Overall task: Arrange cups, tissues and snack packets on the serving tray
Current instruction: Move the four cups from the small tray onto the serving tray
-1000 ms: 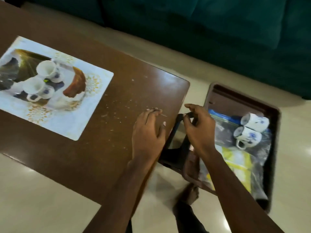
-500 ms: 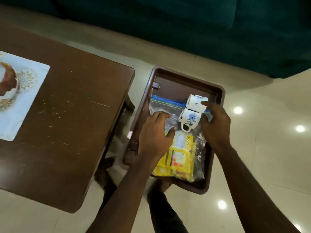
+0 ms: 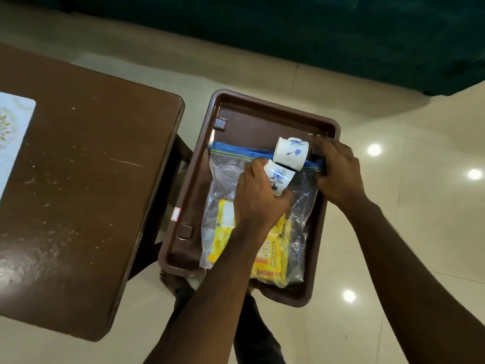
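A brown serving tray [image 3: 262, 101] sits low beside the table. In it lies a clear zip bag [image 3: 223, 177] with a blue seal, holding yellow snack packets [image 3: 223, 232]. Two white cups with blue flowers lie on their sides on the bag. My left hand [image 3: 257, 200] grips the nearer cup [image 3: 280, 176], fingers curled over it. The farther cup [image 3: 291, 151] rests near the seal, touching the nearer one. My right hand [image 3: 341, 174] is at the tray's right rim and pinches the right end of the bag's seal; its fingertips are blurred.
A dark brown wooden table [image 3: 78, 179] stands to the left, with a white placemat [image 3: 13, 132] at its left edge. A dark green sofa [image 3: 315, 35] runs along the back. Glossy tiled floor [image 3: 393, 245] surrounds the tray, and my foot [image 3: 173, 282] shows under its near edge.
The view swung from the table to the tray. My left hand moved off the bag onto the nearer cup. My right hand slid from the farther cup to the bag's seal end.
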